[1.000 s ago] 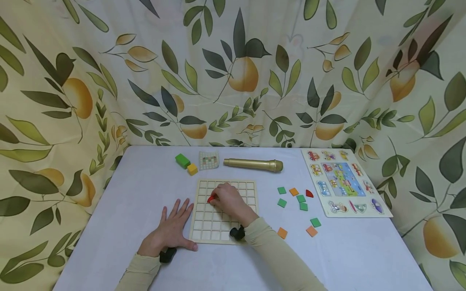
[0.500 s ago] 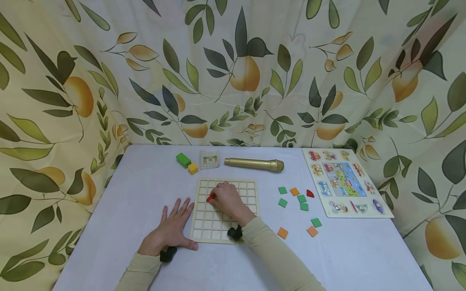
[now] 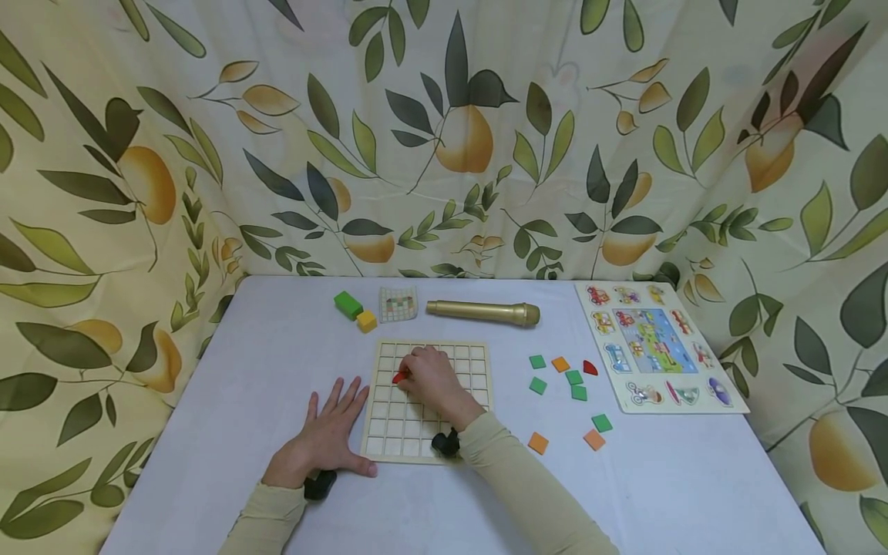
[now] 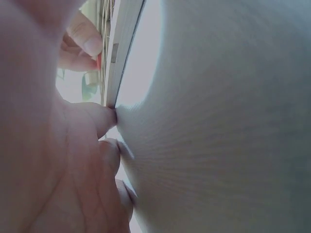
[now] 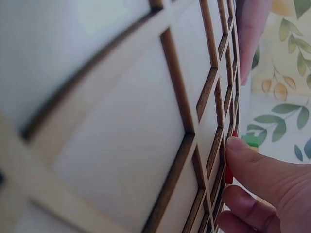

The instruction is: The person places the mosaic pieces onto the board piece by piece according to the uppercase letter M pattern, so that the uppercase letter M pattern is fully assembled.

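A wooden grid board (image 3: 392, 428) with square cells lies at the middle of the table. Over its upper left part, my right hand (image 3: 433, 381) pinches a small red piece (image 3: 400, 378) between thumb and fingers; the right wrist view shows this red piece (image 5: 229, 167) right at the board's surface, under the thumb. Whether it sits fully within a cell I cannot tell. My left hand (image 3: 331, 433) lies flat on the table with fingers spread, beside the board's left edge. In the left wrist view, its fingers (image 4: 108, 119) touch the tabletop near the board's side.
Right of the board lie several green tiles (image 3: 537, 385), orange tiles (image 3: 537, 443) and a red quarter-round piece (image 3: 590, 368). A picture puzzle board (image 3: 666, 401) is at far right. Behind are a green block (image 3: 348, 305), yellow block (image 3: 366, 321), pattern card (image 3: 398, 305) and gold toy microphone (image 3: 482, 313).
My right hand has shifted very slightly left on the board with the red piece still pinched. The left hand stays where it was.
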The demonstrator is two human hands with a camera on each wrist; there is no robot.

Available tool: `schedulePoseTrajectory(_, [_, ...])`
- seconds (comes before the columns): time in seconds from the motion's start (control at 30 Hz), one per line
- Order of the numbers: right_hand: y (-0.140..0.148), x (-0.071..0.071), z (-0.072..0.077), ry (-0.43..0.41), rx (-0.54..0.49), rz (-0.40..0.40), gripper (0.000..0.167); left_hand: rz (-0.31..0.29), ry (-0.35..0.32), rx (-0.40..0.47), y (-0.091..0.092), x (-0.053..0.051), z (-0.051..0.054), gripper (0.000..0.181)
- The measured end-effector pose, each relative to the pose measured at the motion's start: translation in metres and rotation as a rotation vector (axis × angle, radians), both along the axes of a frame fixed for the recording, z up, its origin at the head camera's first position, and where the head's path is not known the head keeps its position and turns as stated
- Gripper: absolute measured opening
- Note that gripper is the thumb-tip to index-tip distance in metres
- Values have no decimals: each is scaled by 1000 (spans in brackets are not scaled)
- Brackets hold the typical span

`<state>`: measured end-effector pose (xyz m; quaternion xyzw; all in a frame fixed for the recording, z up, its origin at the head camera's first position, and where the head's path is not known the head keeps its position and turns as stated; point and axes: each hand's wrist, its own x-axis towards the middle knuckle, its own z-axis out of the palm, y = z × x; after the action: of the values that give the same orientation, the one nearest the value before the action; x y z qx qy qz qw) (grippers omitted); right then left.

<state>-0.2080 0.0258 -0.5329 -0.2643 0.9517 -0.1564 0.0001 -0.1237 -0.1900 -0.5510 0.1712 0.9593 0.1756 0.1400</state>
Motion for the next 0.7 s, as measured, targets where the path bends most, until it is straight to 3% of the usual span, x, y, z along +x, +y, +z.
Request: schedulePoseTrajectory(0.7, [2, 1, 1, -11, 3, 16, 21, -1, 0, -5, -1, -1, -4, 137])
